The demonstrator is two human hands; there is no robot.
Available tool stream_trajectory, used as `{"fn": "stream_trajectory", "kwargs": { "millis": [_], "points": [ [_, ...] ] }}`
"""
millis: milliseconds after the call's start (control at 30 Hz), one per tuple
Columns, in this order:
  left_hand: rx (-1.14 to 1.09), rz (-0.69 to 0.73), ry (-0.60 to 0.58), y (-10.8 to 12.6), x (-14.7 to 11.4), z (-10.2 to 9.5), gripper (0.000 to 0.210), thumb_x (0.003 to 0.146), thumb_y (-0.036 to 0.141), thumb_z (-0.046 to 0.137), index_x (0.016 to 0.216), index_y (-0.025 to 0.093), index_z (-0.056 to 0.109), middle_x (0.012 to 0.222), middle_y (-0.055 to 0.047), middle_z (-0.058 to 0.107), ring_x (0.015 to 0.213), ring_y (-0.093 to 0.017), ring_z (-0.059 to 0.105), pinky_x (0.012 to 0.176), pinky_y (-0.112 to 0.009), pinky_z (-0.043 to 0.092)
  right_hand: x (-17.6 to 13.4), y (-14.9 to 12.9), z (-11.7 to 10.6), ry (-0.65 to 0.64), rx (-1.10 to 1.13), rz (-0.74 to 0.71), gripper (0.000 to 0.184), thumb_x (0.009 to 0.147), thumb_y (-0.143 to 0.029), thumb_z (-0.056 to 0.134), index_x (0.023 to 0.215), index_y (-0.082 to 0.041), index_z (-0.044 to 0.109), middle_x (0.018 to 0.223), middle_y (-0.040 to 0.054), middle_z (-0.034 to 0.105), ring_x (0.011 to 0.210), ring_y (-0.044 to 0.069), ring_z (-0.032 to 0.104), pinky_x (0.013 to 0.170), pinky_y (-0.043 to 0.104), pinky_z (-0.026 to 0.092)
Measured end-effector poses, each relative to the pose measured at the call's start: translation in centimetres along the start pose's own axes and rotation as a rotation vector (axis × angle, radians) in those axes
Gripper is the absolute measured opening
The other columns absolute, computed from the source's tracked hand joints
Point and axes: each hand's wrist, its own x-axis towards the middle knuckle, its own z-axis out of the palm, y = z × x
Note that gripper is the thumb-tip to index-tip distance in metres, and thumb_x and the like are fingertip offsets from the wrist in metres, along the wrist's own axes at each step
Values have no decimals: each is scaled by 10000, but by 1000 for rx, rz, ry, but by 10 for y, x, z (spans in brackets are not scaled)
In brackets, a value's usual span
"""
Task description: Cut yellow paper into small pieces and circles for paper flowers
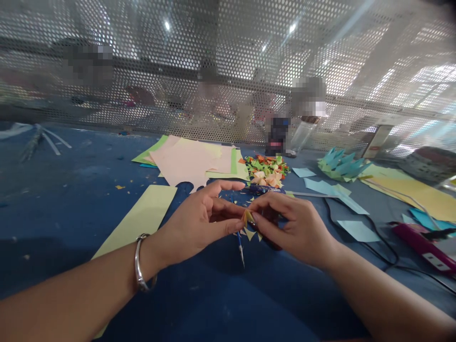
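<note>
Between my two hands is a small folded yellow paper piece [248, 217]. My left hand [204, 216], with a silver bangle [140, 261] on the wrist, pinches it from the left with thumb and fingers, the index finger lifted away. From the right, the thumb and index finger of my right hand [294, 225] pinch the same piece. Beneath the hands, a thin blue tool with a pointed metal tip [241, 249] lies on the blue table [199, 304]. Small yellow paper scraps [250, 234] lie around it, partly hidden by the hands.
Stacked pastel paper sheets [178, 161] and a pale yellow strip [142, 213] lie at the left. Behind the hands is a pile of small folded paper pieces [269, 168]. Blue folded paper [342, 164], a black cable [386, 263] and a purple power strip [420, 247] are on the right. A perforated metal screen [228, 52] stands behind.
</note>
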Motion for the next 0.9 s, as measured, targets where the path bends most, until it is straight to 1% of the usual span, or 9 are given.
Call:
{"fn": "stream_trajectory", "kwargs": {
  "millis": [100, 267, 433, 567, 667, 767, 900],
  "points": [
    [22, -7, 11, 1, 1, 1, 508, 879, 215, 687, 1337, 247, 467, 1050, -62, 770, 956, -178, 725, 824, -302, 542, 0, 0, 0, 5, 11, 0, 86, 903, -189, 599, 931, -187, 680, 753, -7, 674, 565, 79, 550, 550, 221, 452],
    [156, 4, 121, 1, -2, 8, 412, 869, 291, 699, 1247, 244, 543, 1009, -49, 781, 897, -190, 738, 743, -290, 554, -1, 2, 3, -15, -17, -20, 96, 907, -193, 590, 949, -191, 677, 820, 12, 683, 622, 96, 567, 589, 240, 471],
    [251, 32, 171, 0, -4, 11, 341, 869, 319, 692, 1187, 254, 587, 994, -26, 782, 903, -197, 744, 776, -308, 571, -1, 0, 6, -10, -15, -36, 86, 899, -163, 587, 951, -182, 653, 835, 10, 673, 629, 88, 574, 597, 221, 483],
    [242, 28, 176, -3, -4, 12, 319, 871, 319, 688, 1164, 244, 585, 1004, -35, 769, 911, -193, 735, 785, -310, 571, -1, 0, 7, -8, -24, -45, 96, 891, -143, 582, 949, -184, 646, 832, 4, 664, 633, 85, 570, 603, 211, 475],
    [257, 53, 186, -6, -3, 11, 254, 868, 341, 690, 1070, 219, 598, 976, -39, 748, 898, -186, 722, 790, -308, 573, 0, 2, 9, 6, -40, -36, 110, 879, -127, 584, 943, -190, 647, 805, -3, 649, 626, 86, 560, 598, 213, 463],
    [359, 91, 185, -8, -2, 9, 166, 880, 340, 662, 959, 203, 611, 895, -26, 716, 809, -163, 691, 731, -291, 564, 1, 3, 11, 24, -60, -36, 119, 865, -114, 584, 926, -194, 647, 765, -10, 637, 601, 89, 545, 580, 218, 451],
    [579, 170, 197, -7, -4, 9, 73, 899, 266, 597, 873, 205, 628, 799, 2, 684, 697, -130, 621, 641, -264, 508, 1, 2, 14, 24, -58, -40, 95, 872, -139, 580, 919, -196, 638, 767, -1, 645, 597, 99, 555, 565, 225, 456]
  ]
}}
